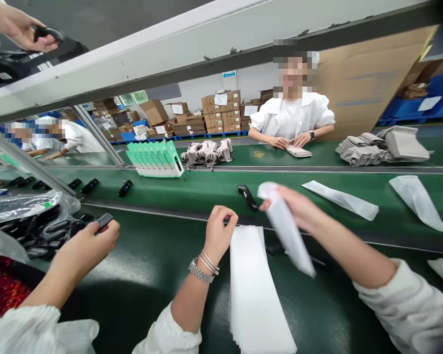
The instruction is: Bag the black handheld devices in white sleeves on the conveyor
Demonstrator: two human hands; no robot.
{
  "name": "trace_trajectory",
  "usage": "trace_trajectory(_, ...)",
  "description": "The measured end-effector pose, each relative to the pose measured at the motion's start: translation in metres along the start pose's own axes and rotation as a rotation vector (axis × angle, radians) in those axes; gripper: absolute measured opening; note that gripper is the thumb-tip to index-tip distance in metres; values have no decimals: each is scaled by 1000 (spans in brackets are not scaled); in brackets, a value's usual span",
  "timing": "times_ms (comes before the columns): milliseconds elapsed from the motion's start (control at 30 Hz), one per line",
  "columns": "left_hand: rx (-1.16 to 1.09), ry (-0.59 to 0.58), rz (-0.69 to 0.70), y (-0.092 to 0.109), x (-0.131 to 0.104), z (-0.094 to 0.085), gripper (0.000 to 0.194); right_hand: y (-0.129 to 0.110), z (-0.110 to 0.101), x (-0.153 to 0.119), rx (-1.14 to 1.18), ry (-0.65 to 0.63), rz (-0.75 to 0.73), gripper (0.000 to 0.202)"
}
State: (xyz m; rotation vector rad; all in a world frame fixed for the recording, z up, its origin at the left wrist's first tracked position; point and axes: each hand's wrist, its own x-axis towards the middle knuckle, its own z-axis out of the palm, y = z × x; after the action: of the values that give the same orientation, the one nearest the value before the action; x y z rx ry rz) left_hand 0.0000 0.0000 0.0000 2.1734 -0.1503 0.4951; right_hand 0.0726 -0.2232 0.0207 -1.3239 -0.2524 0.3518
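My left hand (218,233), with a watch and bangles at the wrist, is closed in a pinch. A bit of something dark shows between its fingers, too hidden to name. It is at the top edge of a stack of white pouches (256,290) lying on the green table. My right hand (290,204) grips one white pouch (286,228), which hangs slantwise and is slightly blurred. Just left of that hand lies a black handheld device (248,197) on the conveyor belt. Another dark object (319,264) is partly hidden behind the held pouch.
At left, a co-worker's hand (96,238) holds a dark device near a pile of black devices (55,228). Two pouches (341,199) (421,201) lie on the belt. Across it are a green-and-white rack (155,160), grey cloth bags (384,145) and a seated person (293,118).
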Motion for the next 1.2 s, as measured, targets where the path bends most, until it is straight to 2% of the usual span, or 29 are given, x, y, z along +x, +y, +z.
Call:
trace_trajectory(33, 63, -33, -35, -6, 0, -1, 9, -12, -23, 7, -140, 136, -105, 36)
trace_trajectory(67, 125, -71, -72, -11, -1, -1, 8, -21, -48, 15, -353, 277, -200, 30)
trace_trajectory(100, 181, -111, -107, -16, -2, -1, 12, -28, -72, 23, -641, 358, -267, 25)
trace_trajectory(167, 264, -192, -140, -23, -5, 1, 26, -29, -115, 35, -1172, 449, -292, 27)
trace_trajectory(233, 305, -243, -114, -27, -7, 4, 23, -14, -143, 41, -1530, 479, -319, 23)
trace_trajectory(300, 322, -241, -70, -28, -8, 9, 10, 9, -158, 42, -1713, 464, -277, 23)
trace_trajectory(400, 342, -194, -27, -27, -8, 13, 21, 42, -163, 42, -1679, 401, -13, 40)
trace_trajectory(467, 354, -182, 0, -25, -7, 13, 25, 52, -157, 44, -1515, 416, 65, 42)
trace_trajectory(533, 354, -187, 32, -23, -7, 10, 23, 49, -140, 45, -1211, 466, -11, 51)
trace_trajectory(600, 344, -202, 74, -18, -8, 7, 20, 37, -112, 42, -778, 451, -137, 65)
trace_trajectory(667, 331, -198, 121, -13, -8, 4, 16, 23, -76, 35, -388, 348, -241, 79)
trace_trajectory(733, 308, -174, 160, -7, -8, 3, 11, 12, -38, 25, -227, 266, -314, 84)
trace_trajectory(800, 263, -150, 179, 0, -9, 2, 10, 7, -8, 18, -169, 222, -358, 83)
trace_trajectory(867, 191, -143, 182, 8, -9, 2, 7, 9, 11, 13, -150, 169, -365, 78)
trace_trajectory(967, 37, -136, 170, 22, -10, 3, 5, 18, 25, 7, -144, 58, -309, 72)
trace_trajectory(1100, -158, -43, 110, 34, -9, 3, 5, 33, 40, -7, -272, -126, -219, 37)
trace_trajectory(1200, -199, 39, 80, 36, -9, 1, 5, 41, 49, -16, -320, -235, -138, 35)
